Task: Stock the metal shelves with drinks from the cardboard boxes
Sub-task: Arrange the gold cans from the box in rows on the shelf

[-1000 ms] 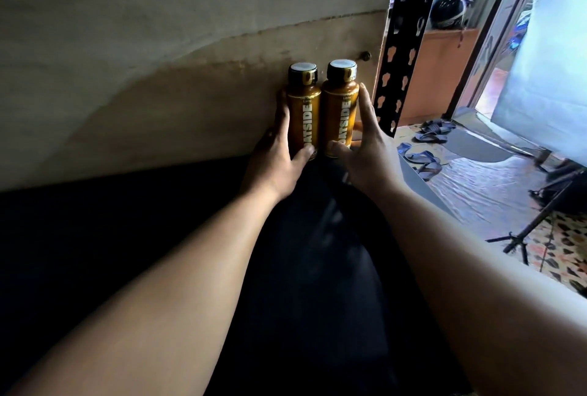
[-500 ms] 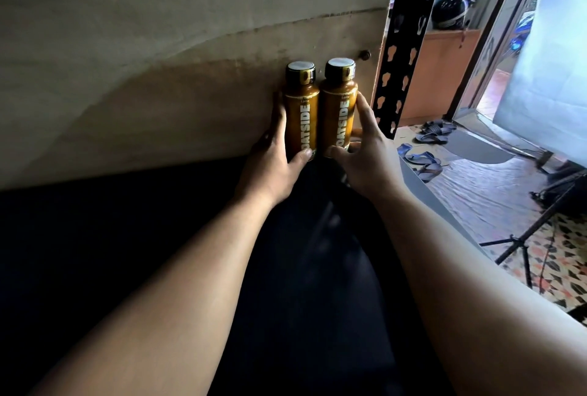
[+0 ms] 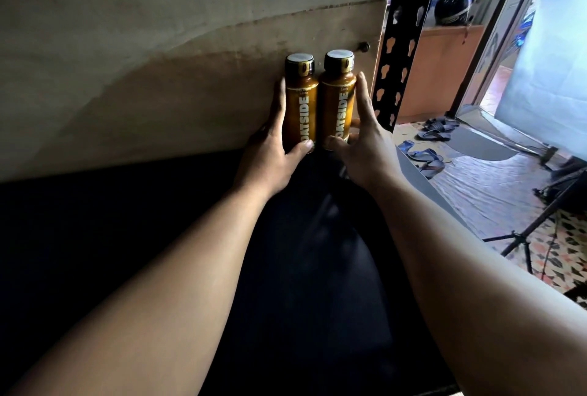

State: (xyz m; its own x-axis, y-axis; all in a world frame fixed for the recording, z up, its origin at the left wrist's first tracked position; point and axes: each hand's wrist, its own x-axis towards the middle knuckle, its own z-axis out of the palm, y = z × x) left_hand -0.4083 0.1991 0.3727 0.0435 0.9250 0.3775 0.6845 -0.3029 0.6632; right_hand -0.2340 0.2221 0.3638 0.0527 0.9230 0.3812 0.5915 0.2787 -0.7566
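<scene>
Two amber Oatside bottles with black collars and pale caps stand upright side by side at the back right corner of a dark shelf (image 3: 133, 237), against the wall. My left hand (image 3: 273, 148) wraps the left bottle (image 3: 300, 103), thumb across its base. My right hand (image 3: 365, 141) wraps the right bottle (image 3: 338, 100), fingers along its right side. The bottles touch each other. No cardboard box is in view.
A black perforated shelf upright (image 3: 401, 46) rises just right of the bottles. Beyond it are a doorway, sandals (image 3: 425, 148) on the floor, a helmet (image 3: 454, 6) on a wooden cabinet and a tripod stand (image 3: 521, 237). The shelf surface stretches left and toward me.
Both hands and the two bottles have stayed almost where they were; the bottles sit a touch closer to the wall and my fingers have straightened slightly along their sides.
</scene>
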